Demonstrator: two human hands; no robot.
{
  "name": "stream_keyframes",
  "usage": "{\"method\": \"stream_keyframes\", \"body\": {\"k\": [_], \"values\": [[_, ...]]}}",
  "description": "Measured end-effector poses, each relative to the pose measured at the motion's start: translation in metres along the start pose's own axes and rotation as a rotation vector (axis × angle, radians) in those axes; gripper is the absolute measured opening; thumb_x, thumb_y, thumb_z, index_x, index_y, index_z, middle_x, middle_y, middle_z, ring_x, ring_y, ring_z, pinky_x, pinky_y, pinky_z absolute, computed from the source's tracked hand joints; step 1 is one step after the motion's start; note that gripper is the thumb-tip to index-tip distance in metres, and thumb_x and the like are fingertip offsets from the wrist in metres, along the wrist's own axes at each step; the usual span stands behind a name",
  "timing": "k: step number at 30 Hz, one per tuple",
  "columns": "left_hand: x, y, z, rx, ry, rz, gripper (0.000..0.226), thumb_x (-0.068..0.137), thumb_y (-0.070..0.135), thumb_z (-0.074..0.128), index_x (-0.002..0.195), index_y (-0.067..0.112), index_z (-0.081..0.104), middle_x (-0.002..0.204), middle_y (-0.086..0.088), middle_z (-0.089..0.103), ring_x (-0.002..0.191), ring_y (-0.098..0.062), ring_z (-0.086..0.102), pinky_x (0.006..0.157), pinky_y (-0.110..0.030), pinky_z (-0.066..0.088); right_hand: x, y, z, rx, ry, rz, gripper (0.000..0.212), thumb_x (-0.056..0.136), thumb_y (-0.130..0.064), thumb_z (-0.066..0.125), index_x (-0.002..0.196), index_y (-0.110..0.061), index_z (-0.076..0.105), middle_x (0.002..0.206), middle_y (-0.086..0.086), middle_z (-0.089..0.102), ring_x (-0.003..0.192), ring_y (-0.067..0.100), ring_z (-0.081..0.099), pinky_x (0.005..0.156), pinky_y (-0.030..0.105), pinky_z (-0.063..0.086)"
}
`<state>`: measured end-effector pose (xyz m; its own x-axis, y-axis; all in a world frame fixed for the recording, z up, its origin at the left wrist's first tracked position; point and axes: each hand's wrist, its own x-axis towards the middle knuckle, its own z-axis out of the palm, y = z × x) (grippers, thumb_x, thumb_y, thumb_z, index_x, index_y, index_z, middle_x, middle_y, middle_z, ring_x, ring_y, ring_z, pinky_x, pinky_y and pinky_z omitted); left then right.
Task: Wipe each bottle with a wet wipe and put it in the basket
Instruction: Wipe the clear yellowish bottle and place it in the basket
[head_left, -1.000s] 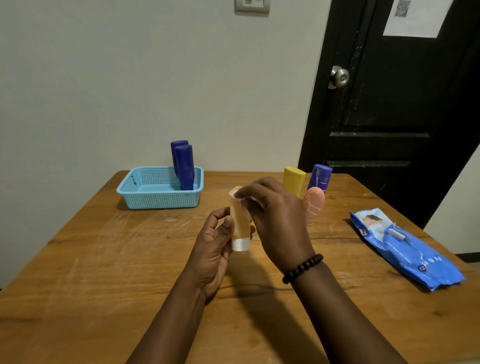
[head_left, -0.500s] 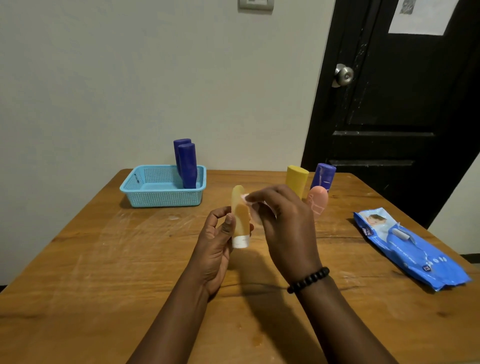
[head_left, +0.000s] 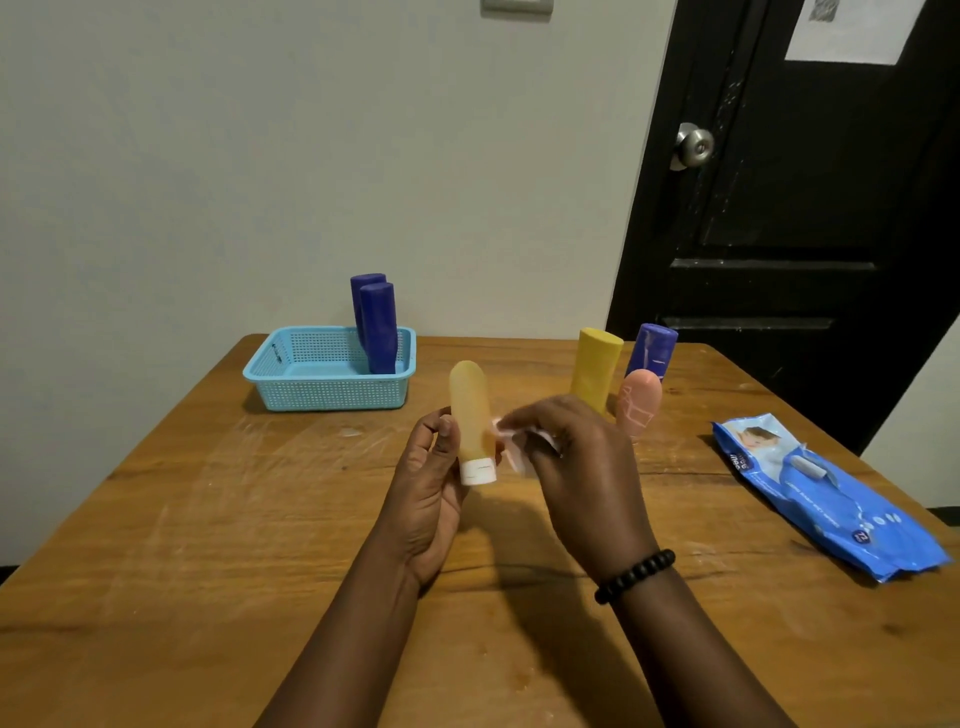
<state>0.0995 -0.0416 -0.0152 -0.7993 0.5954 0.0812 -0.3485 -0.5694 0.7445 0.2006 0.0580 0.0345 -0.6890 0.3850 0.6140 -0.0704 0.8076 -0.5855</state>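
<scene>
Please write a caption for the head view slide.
Left hand holds orange bottle; right hand wipes it with wet wipe.

The scene is lit dimly and evenly, with a warm cast thrown over the brown wooden table (head_left: 156, 519). Soft shadows are cast towards the viewer beneath the forearms and to the left of the light blue perforated plastic basket (head_left: 327, 387), so the light appears to be placed above and ahead. A faint sheen is seen on the smeared tabletop and a highlight on the round metal door knob (head_left: 695, 145). The white wet wipe (head_left: 511, 451) is smeared by motion blur. Straight lines are bowed near the edges by the wide lens.
</scene>
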Motion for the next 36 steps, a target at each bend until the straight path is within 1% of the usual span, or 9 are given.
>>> {"method": "stream_keyframes", "body": {"k": [4, 12, 15, 18, 21, 25, 29, 34, 36], "values": [[-0.008, 0.004, 0.005, -0.031, -0.069, -0.042, 0.039, 0.089, 0.029, 0.053, 0.124, 0.013, 0.056, 0.111, -0.012, 0.074, 0.100, -0.024, 0.073, 0.094, -0.041, 0.056, 0.027, -0.014, -0.007, 0.037, 0.141, -0.004, 0.022, 0.087, -0.003, 0.065, 0.101, -0.018, 0.071, 0.106, -0.007, 0.065, 0.096, 0.001, 0.060, 0.083, 0.007, 0.049], [-0.010, 0.005, 0.007, -0.068, -0.088, -0.052, 0.037, 0.096, 0.021, 0.048, 0.130, 0.007, 0.053, 0.118, -0.015, 0.070, 0.103, -0.019, 0.070, 0.079, -0.029, 0.059, 0.011, -0.011, 0.009, -0.155, 0.052, -0.208, 0.021, 0.082, -0.011, 0.061, 0.100, -0.012, 0.072, 0.107, 0.004, 0.064, 0.100, 0.017, 0.059, 0.078, 0.030, 0.057], [-0.007, 0.003, 0.004, -0.033, -0.047, -0.042, 0.037, 0.095, 0.022, 0.051, 0.129, 0.006, 0.054, 0.112, -0.015, 0.069, 0.098, -0.019, 0.069, 0.080, -0.030, 0.059, -0.011, 0.001, 0.015, -0.236, 0.015, -0.274, 0.026, 0.074, 0.000, 0.076, 0.097, -0.011, 0.073, 0.103, 0.004, 0.065, 0.095, 0.020, 0.061, 0.072, 0.030, 0.057], [-0.007, 0.004, 0.004, -0.040, 0.002, -0.059, 0.043, 0.090, 0.027, 0.058, 0.127, 0.005, 0.056, 0.110, -0.019, 0.070, 0.097, -0.023, 0.069, 0.082, -0.035, 0.060, -0.028, 0.014, 0.014, -0.193, -0.027, -0.230, 0.025, 0.076, 0.000, 0.074, 0.096, -0.015, 0.072, 0.102, -0.001, 0.064, 0.094, 0.014, 0.060, 0.073, 0.029, 0.057], [-0.007, 0.005, 0.004, -0.079, 0.041, -0.074, 0.050, 0.086, 0.031, 0.061, 0.129, 0.005, 0.054, 0.113, -0.023, 0.071, 0.099, -0.026, 0.071, 0.087, -0.040, 0.058, -0.032, 0.019, 0.006, 0.085, 0.035, 0.032, 0.026, 0.084, 0.003, 0.066, 0.094, -0.020, 0.073, 0.098, -0.009, 0.067, 0.094, 0.004, 0.062, 0.078, 0.022, 0.053], [-0.009, 0.004, 0.006, -0.113, 0.046, -0.081, 0.049, 0.086, 0.029, 0.060, 0.128, 0.004, 0.055, 0.116, -0.026, 0.069, 0.101, -0.030, 0.071, 0.088, -0.038, 0.060, -0.014, 0.009, -0.008, 0.906, 0.069, 0.593, 0.022, 0.090, -0.001, 0.059, 0.100, -0.015, 0.072, 0.103, -0.005, 0.074, 0.097, 0.010, 0.068, 0.084, 0.026, 0.054], [-0.008, 0.005, 0.006, -0.089, 0.036, -0.072, 0.047, 0.085, 0.027, 0.061, 0.126, 0.006, 0.055, 0.120, -0.026, 0.067, 0.108, -0.030, 0.067, 0.083, -0.034, 0.061, -0.005, 0.005, -0.015, 1.386, 0.049, 0.715, 0.030, 0.083, -0.007, 0.062, 0.113, -0.001, 0.065, 0.115, 0.010, 0.070, 0.103, 0.020, 0.068, 0.083, 0.028, 0.058], [-0.008, 0.004, 0.006, -0.010, -0.033, -0.054, 0.051, 0.090, 0.024, 0.058, 0.135, 0.003, 0.049, 0.127, -0.021, 0.066, 0.123, -0.029, 0.061, 0.093, -0.031, 0.056, -0.006, 0.006, -0.013, 1.074, 0.026, 0.586, 0.019, 0.079, -0.010, 0.068, 0.097, -0.014, 0.072, 0.100, -0.002, 0.075, 0.106, 0.014, 0.066, 0.089, 0.029, 0.052], [-0.009, 0.004, 0.004, -0.003, -0.056, -0.070, 0.050, 0.090, 0.024, 0.057, 0.136, 0.004, 0.050, 0.128, -0.021, 0.066, 0.123, -0.030, 0.061, 0.098, -0.034, 0.055, -0.005, 0.007, -0.012, 0.851, 0.040, 0.519, 0.017, 0.086, -0.011, 0.067, 0.101, -0.018, 0.071, 0.099, -0.007, 0.074, 0.100, 0.014, 0.066, 0.082, 0.028, 0.056]]}}
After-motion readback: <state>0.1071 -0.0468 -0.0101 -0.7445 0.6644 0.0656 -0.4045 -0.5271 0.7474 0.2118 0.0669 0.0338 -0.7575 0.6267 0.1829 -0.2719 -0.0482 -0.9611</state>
